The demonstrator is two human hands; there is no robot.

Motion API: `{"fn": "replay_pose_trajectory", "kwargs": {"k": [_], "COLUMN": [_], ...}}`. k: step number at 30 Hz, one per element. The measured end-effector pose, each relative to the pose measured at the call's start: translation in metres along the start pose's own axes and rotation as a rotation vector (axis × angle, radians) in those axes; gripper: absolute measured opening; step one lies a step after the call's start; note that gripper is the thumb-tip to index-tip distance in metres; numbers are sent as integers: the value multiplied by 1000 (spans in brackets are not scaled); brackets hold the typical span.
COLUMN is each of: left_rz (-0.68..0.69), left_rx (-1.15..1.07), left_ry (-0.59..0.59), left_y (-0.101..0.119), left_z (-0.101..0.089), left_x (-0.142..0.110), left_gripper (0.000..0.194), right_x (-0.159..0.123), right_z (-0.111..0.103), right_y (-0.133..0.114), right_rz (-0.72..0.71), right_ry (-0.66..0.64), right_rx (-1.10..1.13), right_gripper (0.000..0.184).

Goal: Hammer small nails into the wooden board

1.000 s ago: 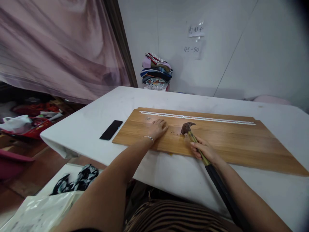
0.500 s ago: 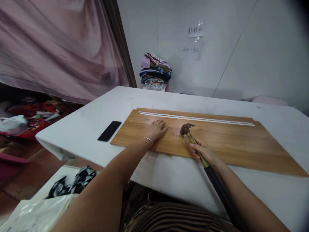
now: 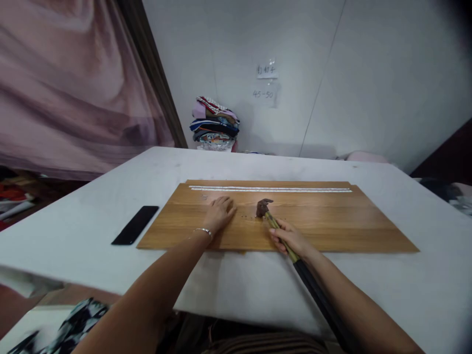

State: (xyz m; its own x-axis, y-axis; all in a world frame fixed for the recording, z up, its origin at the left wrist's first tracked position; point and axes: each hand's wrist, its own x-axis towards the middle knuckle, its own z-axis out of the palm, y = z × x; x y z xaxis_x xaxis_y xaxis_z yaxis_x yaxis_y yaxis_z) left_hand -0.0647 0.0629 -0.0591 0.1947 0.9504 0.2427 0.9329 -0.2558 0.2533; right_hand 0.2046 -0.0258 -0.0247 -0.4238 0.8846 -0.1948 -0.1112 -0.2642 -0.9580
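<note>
My right hand (image 3: 289, 237) is wrapped round the upper handle of a claw hammer (image 3: 280, 237), whose lower grip is black and runs back along my forearm. The rusty head is low over a wooden board (image 3: 332, 216), at a row of small nails (image 3: 245, 217); whether it touches one I cannot tell. My left hand (image 3: 220, 213) lies flat on the board, left of the nails, fingers stretched out and holding nothing. Just beyond it are a few loose nails (image 3: 204, 196). Two white measuring strips (image 3: 271, 190) run along the board's far edge.
The board lies on a table with a white cover (image 3: 147, 172). A black phone (image 3: 135, 225) rests left of the board. Folded clothes (image 3: 215, 125) are stacked behind the table by the wall, and a pink curtain (image 3: 73, 88) hangs at the left. Patterned cloth (image 3: 79, 322) lies below left.
The view has turned right and tilted up, so everything sits further left and lower in the picture. Both hands and the hammer keep about the same places on the board.
</note>
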Motion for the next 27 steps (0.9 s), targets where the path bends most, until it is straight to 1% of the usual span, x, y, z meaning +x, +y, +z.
{"fn": "replay_pose_trajectory", "kwargs": {"k": [4,9,14,27], "left_rz": [10,7,8,-22], "left_rx": [-3,20,14,3], "left_ry": [16,7,8,-17], "left_y": [-2,-3,0,4], "left_z": [0,1,1,-2], "left_x": [1,1,0,-2], "left_gripper": [35,37,36,36], "right_x": [0,0,-1,-5], "right_z": [0,-1,-2,0], "right_y": [-1,-1,0,-4], "right_rz": [-7,3,6,41], "right_ry": [2,-6,-8,4], "right_rx": [1,-8,-12,-36], "right_gripper": [34,31,36,36]}}
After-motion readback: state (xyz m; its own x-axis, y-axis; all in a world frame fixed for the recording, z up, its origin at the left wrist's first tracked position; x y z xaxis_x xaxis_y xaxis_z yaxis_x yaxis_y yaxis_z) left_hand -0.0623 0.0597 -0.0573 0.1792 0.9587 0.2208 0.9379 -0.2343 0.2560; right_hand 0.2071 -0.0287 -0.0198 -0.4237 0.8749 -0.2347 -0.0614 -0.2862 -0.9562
